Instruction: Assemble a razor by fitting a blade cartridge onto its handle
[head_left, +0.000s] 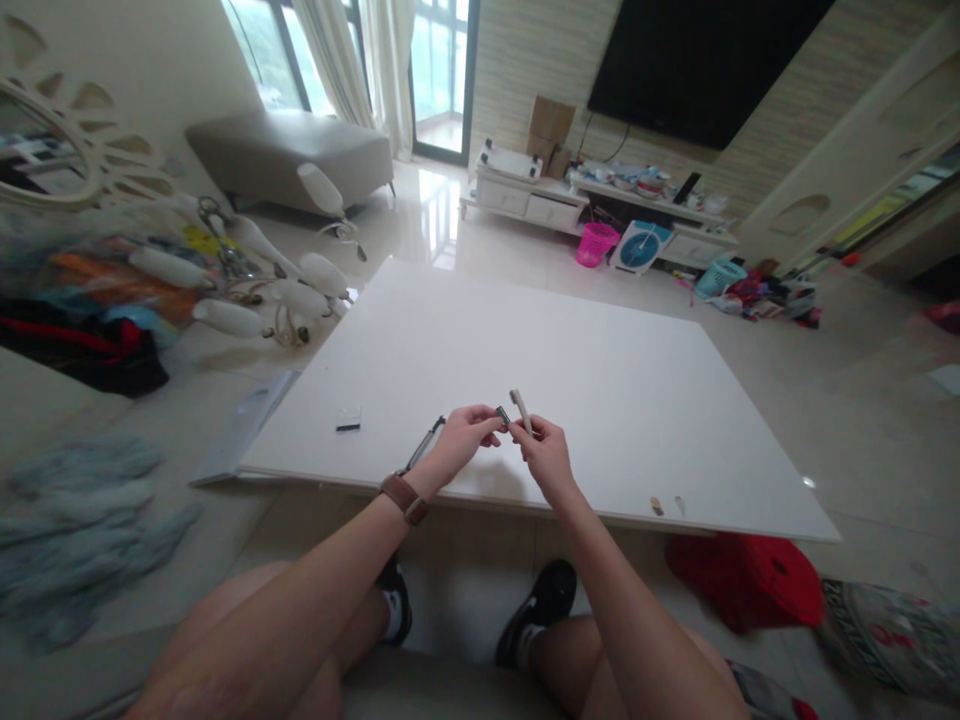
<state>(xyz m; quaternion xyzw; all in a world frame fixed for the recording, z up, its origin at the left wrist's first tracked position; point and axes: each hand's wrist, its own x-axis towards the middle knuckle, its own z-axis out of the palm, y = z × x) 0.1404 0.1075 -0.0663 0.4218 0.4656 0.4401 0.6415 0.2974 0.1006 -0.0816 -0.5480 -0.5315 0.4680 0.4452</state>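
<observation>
Above the white board's near half, my left hand [469, 432] pinches a small dark rectangular piece [502, 414] between thumb and fingertips. My right hand [546, 452] is closed on a pale beige handle [521, 408] with a short crosswise head, razor-like in shape, pointing up and away. The right fingertips come close to the dark piece; whether they touch it I cannot tell. Beside my left wrist, partly hidden, lies a slim dark-grey stick-like object [424, 444]. A small clear packet with a black edge [349, 419] rests further left.
The white board [600, 370] spreads out in front of my knees. Near its front right edge lie a small tan piece [657, 506] and a clear piece [681, 506]. A red stool [750, 580] stands below that edge. A lamp with several white shades [322, 272] is at the left.
</observation>
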